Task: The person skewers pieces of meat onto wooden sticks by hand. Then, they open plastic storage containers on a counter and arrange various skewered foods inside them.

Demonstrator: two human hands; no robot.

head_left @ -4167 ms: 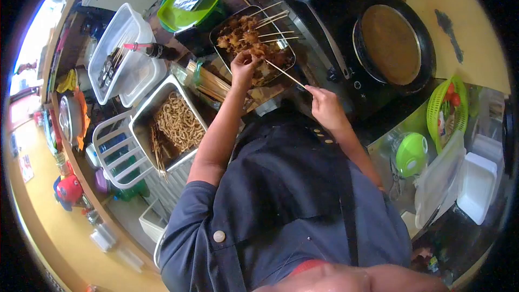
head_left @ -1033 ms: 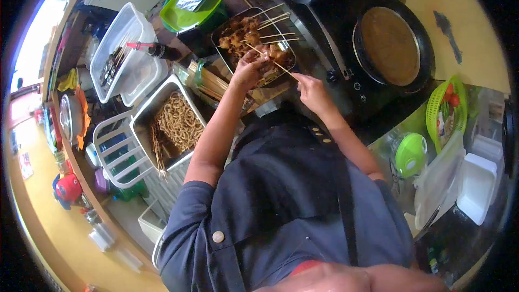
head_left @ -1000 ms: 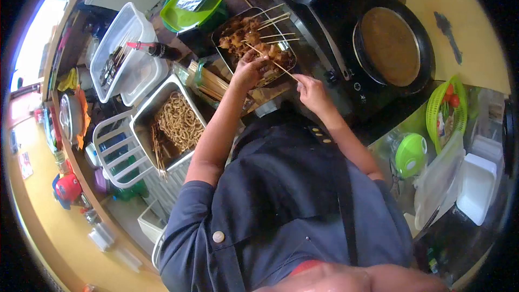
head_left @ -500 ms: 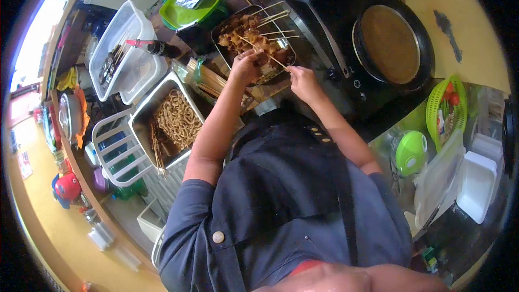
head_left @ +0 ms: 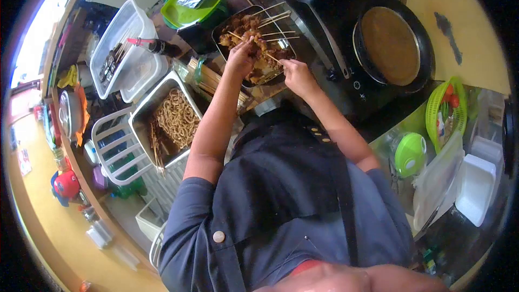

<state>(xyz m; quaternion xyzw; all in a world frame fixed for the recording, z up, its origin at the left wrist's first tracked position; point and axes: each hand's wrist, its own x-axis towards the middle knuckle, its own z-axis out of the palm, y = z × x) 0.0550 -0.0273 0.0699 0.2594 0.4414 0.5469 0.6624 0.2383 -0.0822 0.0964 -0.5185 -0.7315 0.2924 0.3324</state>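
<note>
My right hand (head_left: 298, 77) pinches one end of a thin wooden skewer (head_left: 274, 58) over a metal tray (head_left: 265, 71). My left hand (head_left: 241, 58) is closed on a brown piece of meat threaded along that skewer, and the skewer's other tip sticks out beyond the fingers. In the tray lies a pile of brown marinated meat (head_left: 246, 23). Several loaded skewers (head_left: 278, 17) rest there too, their bare ends over the tray's far right edge. The fingertips of my left hand partly cover the meat.
Left of my arm stand a container of coiled skewered pieces (head_left: 175, 121) and a bundle of bare sticks (head_left: 208, 81). Clear plastic tubs (head_left: 146, 73), a dark bottle (head_left: 162, 47) and a green box (head_left: 184, 16) sit beyond. To the right are a ladle (head_left: 324, 24) and a pan of brown sauce (head_left: 389, 46).
My right hand has moved a little left and up, closer to my left hand. Less bare skewer shows between the hands, and its tip now pokes out past the meat.
</note>
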